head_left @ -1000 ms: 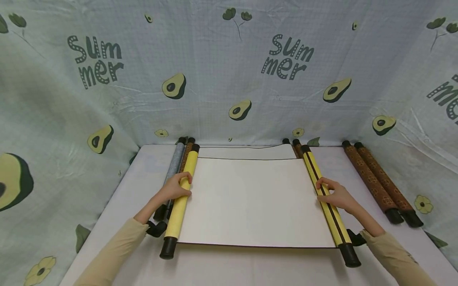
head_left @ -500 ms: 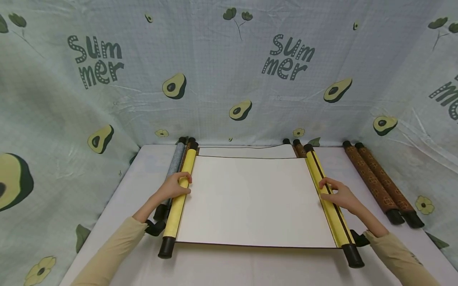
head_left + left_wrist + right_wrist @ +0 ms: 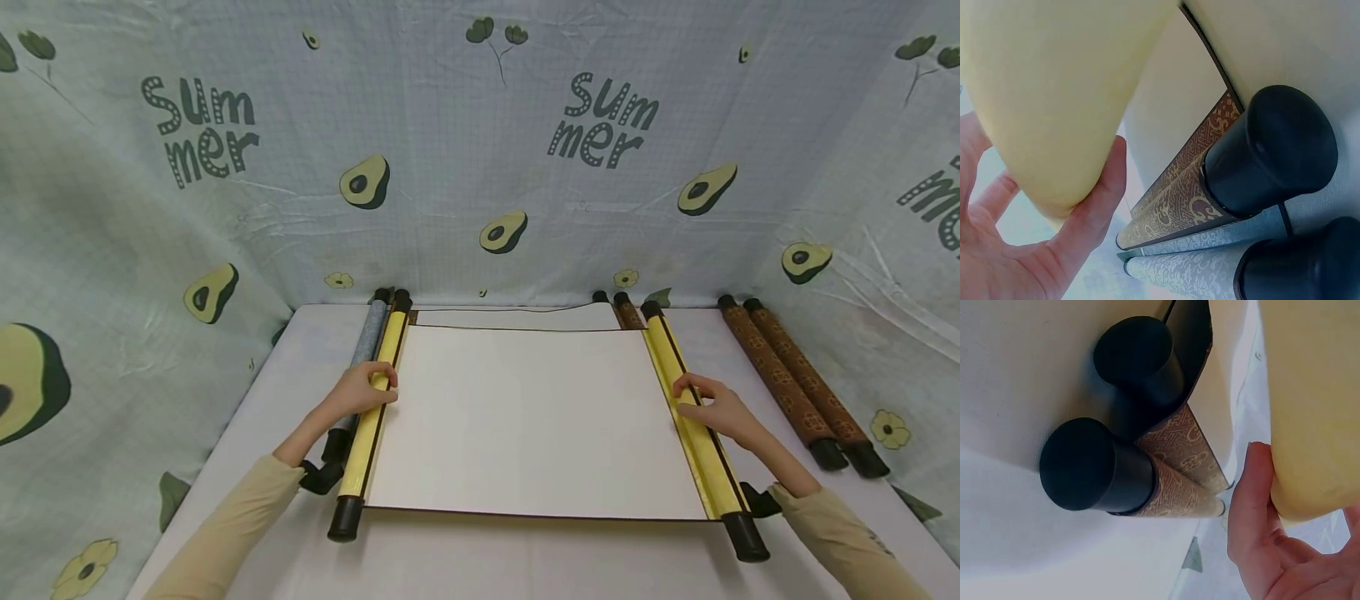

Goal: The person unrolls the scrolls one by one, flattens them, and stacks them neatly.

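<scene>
A partly unrolled yellow scroll with black end knobs spans the middle of the table, its white sheet (image 3: 532, 417) stretched between two rolls. The left hand (image 3: 358, 392) grips the left roll (image 3: 362, 450), thumb and fingers around it. On the other side, the right hand (image 3: 722, 412) holds the right roll (image 3: 716, 475) in the same manner. Each wrist view shows yellow roll filling the hand: the left hand (image 3: 1054, 250) cups it from below, and the right hand (image 3: 1272, 544) has fingers against its underside. Dark stripes run along both rolls.
Behind lies another open sheet (image 3: 517, 318). Next to the left roll are a blue-grey scroll roll (image 3: 367, 337) and a brown patterned roll (image 3: 1172, 209). Two brown scroll rolls (image 3: 776, 379) lie at the right. A printed cloth (image 3: 450, 108) hangs behind the table.
The yellow rolls have moved apart, left one leftward and right one rightward, and both have turned. More white sheet shows, a stripe has appeared on the left roll, and both hands moved with them.
</scene>
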Action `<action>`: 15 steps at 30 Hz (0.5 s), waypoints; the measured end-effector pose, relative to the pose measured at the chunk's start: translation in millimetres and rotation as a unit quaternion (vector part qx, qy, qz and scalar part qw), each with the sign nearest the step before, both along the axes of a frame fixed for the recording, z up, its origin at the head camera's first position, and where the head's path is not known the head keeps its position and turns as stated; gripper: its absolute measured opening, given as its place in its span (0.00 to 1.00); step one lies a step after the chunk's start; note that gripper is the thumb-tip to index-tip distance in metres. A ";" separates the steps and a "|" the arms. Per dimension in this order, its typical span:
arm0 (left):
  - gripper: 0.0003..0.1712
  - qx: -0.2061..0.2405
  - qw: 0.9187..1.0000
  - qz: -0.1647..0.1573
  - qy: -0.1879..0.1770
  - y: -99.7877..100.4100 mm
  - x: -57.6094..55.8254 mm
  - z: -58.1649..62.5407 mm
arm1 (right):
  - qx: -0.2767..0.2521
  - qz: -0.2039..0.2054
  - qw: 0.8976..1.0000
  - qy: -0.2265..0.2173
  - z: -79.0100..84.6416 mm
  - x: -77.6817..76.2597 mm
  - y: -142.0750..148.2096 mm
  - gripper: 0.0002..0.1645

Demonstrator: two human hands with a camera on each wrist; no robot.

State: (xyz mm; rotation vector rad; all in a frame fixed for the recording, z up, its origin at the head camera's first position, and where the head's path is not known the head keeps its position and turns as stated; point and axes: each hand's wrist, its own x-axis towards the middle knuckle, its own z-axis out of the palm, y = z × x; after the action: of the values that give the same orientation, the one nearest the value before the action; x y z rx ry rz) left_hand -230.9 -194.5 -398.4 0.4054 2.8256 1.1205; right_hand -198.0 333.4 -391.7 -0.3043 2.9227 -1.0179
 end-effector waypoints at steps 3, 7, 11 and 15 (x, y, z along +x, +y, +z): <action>0.05 0.003 1.000 0.003 0.003 -1.2 -0.5 0.0 | -0.001 -0.004 1.000 -0.003 1.1 0.4 1.3 0.10; 0.09 -0.004 1.000 0.006 0.011 -2.0 -1.4 -1.1 | -0.003 -0.007 1.000 -0.006 0.2 1.7 2.3 0.13; 0.14 -0.004 1.000 0.011 0.005 -2.2 -0.8 -0.9 | 0.001 -0.007 1.000 -0.012 -2.9 2.8 2.9 0.19; 0.16 -0.004 1.000 0.010 -0.002 -4.1 -0.5 -0.3 | -0.001 -0.004 1.000 -0.020 -4.8 3.0 3.4 0.22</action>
State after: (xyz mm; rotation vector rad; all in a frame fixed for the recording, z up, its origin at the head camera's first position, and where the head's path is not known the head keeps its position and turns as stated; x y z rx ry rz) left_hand -231.4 -198.6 -398.7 0.3746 2.8366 1.1120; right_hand -195.0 336.8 -396.4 -0.2707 2.8906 -1.0145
